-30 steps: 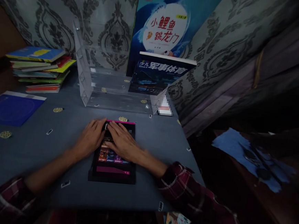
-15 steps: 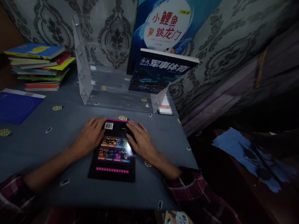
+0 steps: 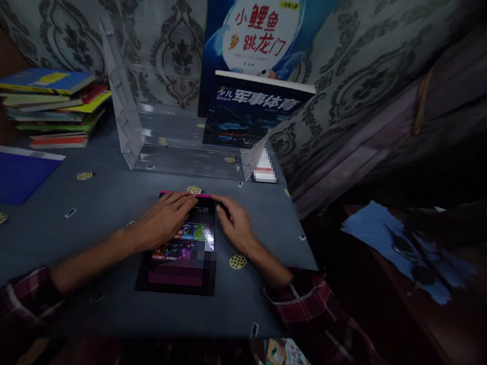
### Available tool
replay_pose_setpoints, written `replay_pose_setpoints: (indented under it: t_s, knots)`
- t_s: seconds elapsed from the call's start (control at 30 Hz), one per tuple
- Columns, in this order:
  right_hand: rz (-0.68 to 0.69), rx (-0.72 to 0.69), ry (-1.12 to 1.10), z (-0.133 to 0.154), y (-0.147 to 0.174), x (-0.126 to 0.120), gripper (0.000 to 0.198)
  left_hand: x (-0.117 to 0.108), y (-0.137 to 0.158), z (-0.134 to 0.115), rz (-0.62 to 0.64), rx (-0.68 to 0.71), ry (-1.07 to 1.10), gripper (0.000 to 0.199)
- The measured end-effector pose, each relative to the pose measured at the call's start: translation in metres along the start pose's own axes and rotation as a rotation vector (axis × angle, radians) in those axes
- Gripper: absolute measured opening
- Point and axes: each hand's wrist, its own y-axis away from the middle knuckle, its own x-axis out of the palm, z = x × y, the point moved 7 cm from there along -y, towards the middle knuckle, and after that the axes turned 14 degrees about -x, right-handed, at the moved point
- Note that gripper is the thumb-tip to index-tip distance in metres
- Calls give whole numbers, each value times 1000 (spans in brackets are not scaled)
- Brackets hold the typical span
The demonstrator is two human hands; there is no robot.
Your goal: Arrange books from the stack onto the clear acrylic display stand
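Observation:
A black book (image 3: 146, 265) with a pink top edge and rows of small coloured pictures lies flat on the table. Across its upper left part rests my left hand (image 3: 168, 219), fingers stretched out flat and covering the corner there. My right hand (image 3: 235, 224) is at the book's upper right corner, its fingertips at the edge and the thumb apart from the fingers. Behind the book stands a clear acrylic stand (image 3: 131, 134). A dark blue book (image 3: 249, 112) leans upright in its right side, with a taller teal book (image 3: 256, 26) behind.
A stack of books (image 3: 51, 108) is at the back left, and a blue notebook (image 3: 16, 176) lies in front of it. A pixelated white triangular object (image 3: 265, 167) stands beside the stand. Patterned wallpaper and a curtain (image 3: 356, 141) border the table. A blue cloth (image 3: 370, 226) lies on the right.
My left hand has slid right, further over the book. My right hand has moved from the book's face out to its right edge. The view has shifted slightly.

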Motion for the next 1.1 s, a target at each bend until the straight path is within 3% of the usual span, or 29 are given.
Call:
replay_pose_setpoints:
  t_s: [0.23, 0.6, 1.1]
  knots:
    - [19, 12, -16, -5, 2, 2, 38, 17, -12, -19, 34, 93, -49, 47]
    - [65, -1, 62, 0, -1, 0, 37, 9, -12, -21, -42, 127, 1, 39]
    - [97, -19, 135, 3, -3, 4, 37, 5, 2, -39, 101, 171, -31, 40]
